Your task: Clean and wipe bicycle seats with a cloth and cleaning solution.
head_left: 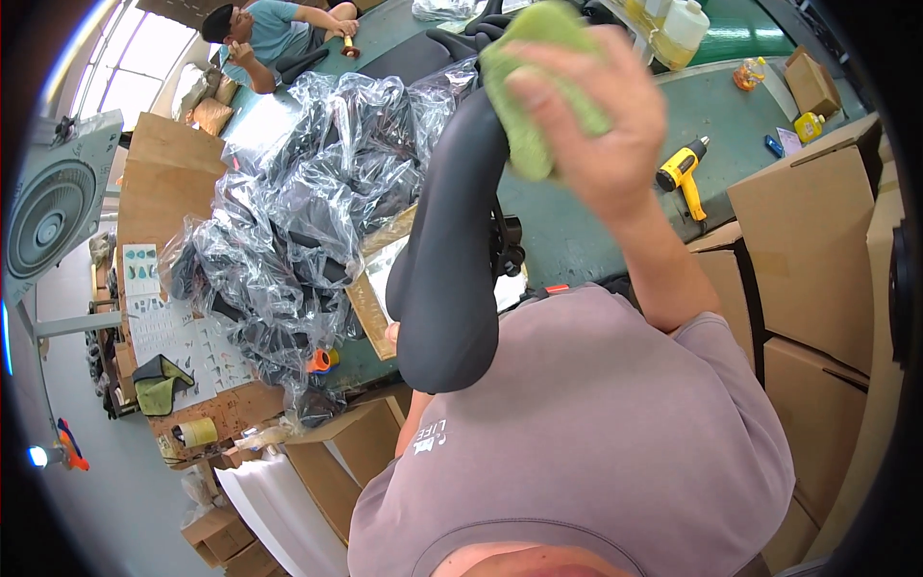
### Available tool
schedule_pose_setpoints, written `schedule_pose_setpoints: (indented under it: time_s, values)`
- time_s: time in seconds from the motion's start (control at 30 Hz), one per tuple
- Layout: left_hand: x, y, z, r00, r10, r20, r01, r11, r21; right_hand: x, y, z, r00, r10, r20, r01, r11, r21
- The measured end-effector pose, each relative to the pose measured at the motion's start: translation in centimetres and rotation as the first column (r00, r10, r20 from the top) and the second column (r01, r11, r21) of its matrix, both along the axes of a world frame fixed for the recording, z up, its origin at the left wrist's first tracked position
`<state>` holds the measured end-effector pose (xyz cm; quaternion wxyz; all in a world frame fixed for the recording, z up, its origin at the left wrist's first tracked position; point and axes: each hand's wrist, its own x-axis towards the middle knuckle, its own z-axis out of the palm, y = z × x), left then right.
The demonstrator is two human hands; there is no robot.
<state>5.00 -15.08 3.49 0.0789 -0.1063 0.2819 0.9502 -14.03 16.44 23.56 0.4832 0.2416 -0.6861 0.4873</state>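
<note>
We see the right hand (601, 115) pressing a green cloth (538, 91) against the upper end of a black padded seat piece (452, 260) that stands tilted above the green table (577, 231). Crumpled clear plastic wrapping (317, 192) lies just beside it, and a yellow heat gun (685, 173) rests near cardboard boxes (817, 240).

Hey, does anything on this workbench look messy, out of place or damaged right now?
Nothing looks damaged or spilled. The right hand presses a green cloth on the black saddle-shaped part. The only untidy spot is the heap of crumpled clear plastic bags spread over the green table. A yellow heat gun lies on its side.
</note>
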Motion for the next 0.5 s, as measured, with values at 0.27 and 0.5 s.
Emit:
schedule_pose_setpoints:
  time_s: [0.27, 0.5]
  values:
    - [1.7, -1.5, -1.9, 0.993, 0.096, 0.074, -0.084, 0.986, -0.145, -0.3, -1.0, -1.3, 0.977, 0.177, -0.115, -0.137, 0.946, 0.293]
    - [1.1, 2.2, 3.3, 0.958, -0.250, -0.137, 0.256, 0.966, 0.028, -2.7, 0.6, -4.6, 0.525, 0.750, 0.402, -0.507, 0.655, -0.560]
